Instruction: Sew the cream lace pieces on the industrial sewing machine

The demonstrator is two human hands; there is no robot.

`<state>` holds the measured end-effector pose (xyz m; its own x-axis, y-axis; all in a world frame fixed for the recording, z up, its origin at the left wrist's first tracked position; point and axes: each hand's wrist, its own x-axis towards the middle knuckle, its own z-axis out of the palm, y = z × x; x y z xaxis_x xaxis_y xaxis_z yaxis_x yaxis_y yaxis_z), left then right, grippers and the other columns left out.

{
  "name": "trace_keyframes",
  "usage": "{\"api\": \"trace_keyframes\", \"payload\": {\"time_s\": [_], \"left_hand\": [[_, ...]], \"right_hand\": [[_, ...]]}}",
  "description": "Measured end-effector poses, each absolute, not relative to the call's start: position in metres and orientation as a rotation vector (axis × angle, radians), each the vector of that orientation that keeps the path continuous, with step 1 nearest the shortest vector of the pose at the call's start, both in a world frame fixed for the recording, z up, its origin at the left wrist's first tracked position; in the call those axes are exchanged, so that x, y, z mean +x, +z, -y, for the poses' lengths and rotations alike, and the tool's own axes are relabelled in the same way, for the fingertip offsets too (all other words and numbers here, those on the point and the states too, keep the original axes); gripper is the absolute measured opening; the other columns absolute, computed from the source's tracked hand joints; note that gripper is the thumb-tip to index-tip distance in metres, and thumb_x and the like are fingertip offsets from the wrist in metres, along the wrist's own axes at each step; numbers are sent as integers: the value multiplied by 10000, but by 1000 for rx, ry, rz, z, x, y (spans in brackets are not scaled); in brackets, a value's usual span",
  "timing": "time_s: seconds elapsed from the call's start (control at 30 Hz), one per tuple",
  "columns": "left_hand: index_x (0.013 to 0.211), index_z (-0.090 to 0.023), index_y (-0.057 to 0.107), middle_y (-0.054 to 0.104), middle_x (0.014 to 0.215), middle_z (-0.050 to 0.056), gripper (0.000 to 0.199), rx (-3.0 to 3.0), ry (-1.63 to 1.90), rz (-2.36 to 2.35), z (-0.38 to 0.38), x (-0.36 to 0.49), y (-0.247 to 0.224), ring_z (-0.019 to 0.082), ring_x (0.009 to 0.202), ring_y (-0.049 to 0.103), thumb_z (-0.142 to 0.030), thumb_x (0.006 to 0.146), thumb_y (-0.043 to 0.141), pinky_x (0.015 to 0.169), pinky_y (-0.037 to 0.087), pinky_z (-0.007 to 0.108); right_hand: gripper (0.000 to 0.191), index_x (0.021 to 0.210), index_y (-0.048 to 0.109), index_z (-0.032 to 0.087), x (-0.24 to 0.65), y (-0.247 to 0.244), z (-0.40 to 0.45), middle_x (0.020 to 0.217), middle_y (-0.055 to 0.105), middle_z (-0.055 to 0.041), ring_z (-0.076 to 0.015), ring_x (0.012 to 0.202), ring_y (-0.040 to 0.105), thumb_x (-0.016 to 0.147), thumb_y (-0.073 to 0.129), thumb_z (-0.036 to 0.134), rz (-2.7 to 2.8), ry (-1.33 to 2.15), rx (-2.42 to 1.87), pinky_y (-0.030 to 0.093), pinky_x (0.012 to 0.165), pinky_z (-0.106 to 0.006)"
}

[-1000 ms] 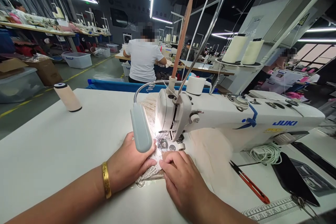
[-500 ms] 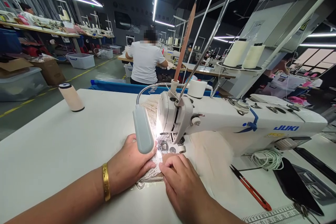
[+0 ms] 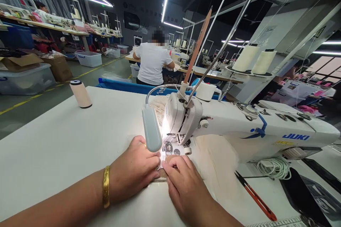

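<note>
My left hand [image 3: 134, 170], with a gold bangle [image 3: 106, 186] at the wrist, has its fingers curled in on white lace [image 3: 163, 159] just before the needle area of a JUKI sewing machine [image 3: 226, 120]. Thumb and forefinger of my right hand [image 3: 185, 186] are pinched together at the near edge of the same lace. Both sets of fingertips almost meet. A grey lamp head [image 3: 152, 129] hangs over the left fingers and hides part of them. More lace [image 3: 159, 108] lies behind the machine head, and sheer cream fabric [image 3: 217, 159] spreads under the arm.
Orange thread snips [image 3: 257, 198], a ruler [image 3: 285, 222], a coiled pale cord [image 3: 274, 168] and a black flat object [image 3: 299, 193] lie at the right. A peach thread cone [image 3: 81, 94] stands at the table's far left. A person in a white shirt [image 3: 151, 63] sits beyond.
My left fingers have drawn in and curled, covering lace that showed between the hands. The right hand keeps its pinch. The whole view has shifted slightly.
</note>
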<state>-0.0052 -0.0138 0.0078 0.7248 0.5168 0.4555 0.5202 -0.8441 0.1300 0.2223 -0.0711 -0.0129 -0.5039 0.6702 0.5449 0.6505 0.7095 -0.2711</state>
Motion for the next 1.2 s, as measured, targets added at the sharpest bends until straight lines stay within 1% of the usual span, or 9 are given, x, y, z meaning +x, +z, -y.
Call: {"api": "trace_keyframes", "payload": {"time_s": [0.1, 0.17, 0.27, 0.4, 0.53, 0.67, 0.8, 0.93, 1.2], "left_hand": [[706, -195, 516, 683, 801, 4, 325, -2903, -840, 809, 18, -1, 12, 181, 714, 577, -42, 982, 438, 721, 405, 341], [717, -197, 524, 659, 762, 1, 340, -2917, -869, 833, 17, -1, 15, 176, 686, 555, -42, 997, 408, 711, 403, 337], [819, -211, 611, 687, 807, 8, 299, -3003, -894, 935, 13, -4, 17, 187, 731, 602, -119, 1028, 418, 754, 442, 349], [868, -225, 664, 713, 843, 18, 315, -3024, -936, 1032, 8, -9, 14, 202, 778, 635, -190, 1055, 413, 804, 479, 367], [853, -228, 659, 714, 827, 19, 308, -3030, -903, 943, 11, -8, 13, 206, 809, 649, -139, 1037, 428, 829, 487, 367], [744, -208, 579, 710, 798, 14, 341, -2994, -833, 819, 16, -4, 15, 196, 797, 661, -48, 1009, 437, 771, 465, 339], [710, -199, 547, 689, 761, 0, 330, -2945, -864, 783, 17, -2, 16, 185, 740, 622, 15, 943, 453, 734, 451, 329], [742, -199, 589, 686, 754, -3, 328, -2921, -914, 748, 15, 0, 18, 189, 726, 604, -14, 972, 446, 722, 448, 332], [806, -184, 659, 754, 889, 21, 311, -2934, -859, 801, 14, -1, 17, 190, 803, 662, -11, 985, 473, 753, 465, 331]], "right_hand": [[435, 1286, 599, 209, 223, -13, 72, 1007, 634, -79, -262, 886, 562, 944, 466, -25, 2262, 75, -1018, 546, 731, -377], [378, 1233, 602, 215, 223, -13, 72, 1010, 638, -74, -261, 891, 560, 960, 467, -9, 2246, 95, -1011, 543, 751, -388], [350, 1236, 591, 206, 223, -12, 72, 1066, 654, -84, -263, 930, 561, 969, 479, 8, 2236, 118, -981, 551, 806, -410], [449, 1352, 590, 201, 222, -9, 73, 1077, 654, -88, -262, 941, 566, 952, 522, 9, 2279, 101, -1000, 557, 802, -394], [330, 1168, 673, 211, 221, -6, 74, 1021, 641, -71, -245, 920, 562, 962, 519, 5, 2273, 122, -1029, 550, 780, -365], [274, 1066, 674, 205, 221, -6, 74, 986, 635, -65, -239, 900, 556, 968, 506, 12, 2266, 109, -1040, 543, 763, -360], [288, 1115, 670, 213, 220, -7, 73, 989, 635, -64, -242, 890, 553, 981, 499, 24, 2271, 119, -1046, 535, 753, -363], [290, 1142, 645, 210, 220, -7, 72, 1019, 637, -70, -248, 904, 558, 975, 496, 26, 2266, 177, -1050, 534, 764, -373], [225, 1101, 631, 204, 224, -9, 68, 1023, 628, -82, -264, 897, 543, 1002, 482, 68, 2300, 182, -1125, 528, 760, -406]]}}
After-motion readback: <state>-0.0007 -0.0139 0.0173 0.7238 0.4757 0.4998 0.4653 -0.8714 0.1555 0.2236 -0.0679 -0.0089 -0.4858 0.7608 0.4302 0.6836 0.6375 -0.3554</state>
